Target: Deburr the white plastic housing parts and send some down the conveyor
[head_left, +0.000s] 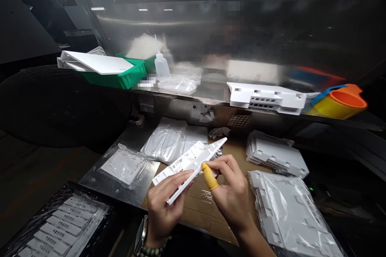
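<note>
A white plastic panel (188, 160) with cut-outs along its inner side is held tilted over the brown cardboard. My left hand (169, 198) grips its near end, fingers on top and thumb underneath. At the panel's long edge, my right hand (224, 180) pinches with its thumb and fingertips, the thumb covered by a yellow finger cot (209, 176). Whether those fingertips also hold some small tool is hidden. Behind the panel lies a stack of clear plastic bags (165, 138), and a small round metal object (218, 153) shows just past its edge.
Bagged white panels (292, 209) and a loose panel stack (276, 152) lie at right. A bagged panel (124, 165) is on the left metal surface. Overhead, the shelf (211, 93) carries a green bin (132, 75), a squeeze bottle (162, 65), a white panel (267, 97) and a yellow-orange container (340, 104).
</note>
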{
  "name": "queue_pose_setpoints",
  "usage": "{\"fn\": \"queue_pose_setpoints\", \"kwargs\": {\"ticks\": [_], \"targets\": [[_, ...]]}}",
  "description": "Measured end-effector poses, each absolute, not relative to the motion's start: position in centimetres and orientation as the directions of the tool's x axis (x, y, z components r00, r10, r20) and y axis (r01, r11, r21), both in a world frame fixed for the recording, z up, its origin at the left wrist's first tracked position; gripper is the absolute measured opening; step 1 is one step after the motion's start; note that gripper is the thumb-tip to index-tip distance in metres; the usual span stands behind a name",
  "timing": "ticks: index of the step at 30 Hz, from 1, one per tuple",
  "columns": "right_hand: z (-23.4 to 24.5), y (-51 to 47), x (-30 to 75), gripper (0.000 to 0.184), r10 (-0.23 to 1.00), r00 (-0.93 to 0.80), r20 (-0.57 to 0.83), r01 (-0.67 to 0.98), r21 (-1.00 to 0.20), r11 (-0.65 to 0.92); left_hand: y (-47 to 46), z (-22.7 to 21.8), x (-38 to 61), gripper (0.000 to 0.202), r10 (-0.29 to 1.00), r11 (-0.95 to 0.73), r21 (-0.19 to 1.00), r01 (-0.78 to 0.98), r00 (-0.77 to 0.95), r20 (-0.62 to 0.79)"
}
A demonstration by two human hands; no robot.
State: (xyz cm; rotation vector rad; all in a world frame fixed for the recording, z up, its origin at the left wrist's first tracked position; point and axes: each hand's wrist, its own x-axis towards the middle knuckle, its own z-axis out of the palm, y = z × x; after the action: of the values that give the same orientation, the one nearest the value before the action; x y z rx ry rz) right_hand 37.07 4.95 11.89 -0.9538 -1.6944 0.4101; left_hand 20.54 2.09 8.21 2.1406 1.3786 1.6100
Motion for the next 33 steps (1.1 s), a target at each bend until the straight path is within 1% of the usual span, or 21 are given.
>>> {"fn": "queue_pose_setpoints", "kwargs": {"ticks": [2,5,7,11,12,14,16,18,20,22,23,25,26,27,28,30,31,33], "targets": [[11.8,4.8,36.9,0.014,0.765,-0.073,0.64,0.392,-0.687,0.612,2.2,8.2,20.5,0.042,0.717,-0.576,0.576,0.58,0.02,0.697],[11.8,4.1,36.3,0.018,0.733,-0.184,0.655,0.278,-0.68,0.678,2.3,8.3,20.4,0.037,0.721,-0.584,0.589,0.559,0.023,0.693],[11.7,4.4,36.5,0.019,0.724,-0.195,0.662,0.256,-0.678,0.689,2.3,8.3,20.3,0.036,0.725,-0.58,0.597,0.554,0.017,0.689],[11.4,5.6,37.4,0.013,0.757,-0.037,0.652,0.413,-0.68,0.606,2.2,7.9,20.2,0.04,0.731,-0.568,0.597,0.567,0.012,0.683],[11.5,5.6,37.4,0.012,0.761,-0.025,0.648,0.429,-0.681,0.594,2.2,7.8,20.2,0.041,0.734,-0.566,0.601,0.565,0.014,0.679],[11.5,5.1,36.8,0.013,0.758,-0.071,0.649,0.39,-0.681,0.62,2.4,7.6,20.1,0.04,0.736,-0.57,0.605,0.556,0.019,0.676],[11.6,4.5,36.0,0.016,0.739,-0.159,0.655,0.31,-0.677,0.667,2.5,7.5,20.0,0.039,0.74,-0.572,0.611,0.547,0.023,0.672],[11.4,4.8,36.1,0.016,0.728,-0.187,0.659,0.301,-0.667,0.682,2.5,7.6,19.8,0.038,0.746,-0.567,0.622,0.54,0.017,0.665],[11.0,6.3,37.6,0.013,0.747,-0.107,0.656,0.39,-0.663,0.639,2.5,7.8,19.6,0.036,0.753,-0.552,0.639,0.535,-0.01,0.658],[10.9,8.1,40.1,0.009,0.748,0.05,0.662,0.485,-0.671,0.561,2.3,8.0,19.4,0.033,0.769,-0.533,0.676,0.509,-0.042,0.638],[11.0,8.9,41.3,0.007,0.734,0.143,0.664,0.5,-0.688,0.525,2.3,8.1,19.4,0.031,0.784,-0.52,0.704,0.483,-0.056,0.618],[11.6,9.5,43.1,0.008,0.7,0.304,0.646,0.451,-0.745,0.491,2.1,8.3,19.2,0.028,0.82,-0.486,0.766,0.421,-0.086,0.566],[12.1,9.2,43.6,0.01,0.698,0.35,0.625,0.397,-0.774,0.494,2.1,8.4,19.1,0.026,0.835,-0.466,0.793,0.392,-0.101,0.54],[12.6,8.7,43.6,0.01,0.718,0.36,0.596,0.332,-0.801,0.498,2.0,8.5,19.0,0.025,0.846,-0.449,0.812,0.372,-0.115,0.52],[13.1,8.1,43.4,0.01,0.761,0.324,0.563,0.261,-0.826,0.5,2.0,8.6,19.0,0.024,0.854,-0.435,0.826,0.358,-0.127,0.504],[13.8,6.6,42.4,0.011,0.872,0.14,0.469,0.11,-0.882,0.458,2.0,8.9,18.8,0.023,0.865,-0.416,0.841,0.346,-0.135,0.484],[13.8,6.0,41.8,0.013,0.914,0.021,0.404,0.04,-0.914,0.403,2.0,9.1,18.8,0.022,0.872,-0.407,0.846,0.345,-0.129,0.472],[13.6,5.4,40.7,0.017,0.942,-0.196,0.271,-0.039,-0.962,0.269,2.0,9.5,18.8,0.021,0.885,-0.389,0.853,0.347,-0.115,0.451]]}}
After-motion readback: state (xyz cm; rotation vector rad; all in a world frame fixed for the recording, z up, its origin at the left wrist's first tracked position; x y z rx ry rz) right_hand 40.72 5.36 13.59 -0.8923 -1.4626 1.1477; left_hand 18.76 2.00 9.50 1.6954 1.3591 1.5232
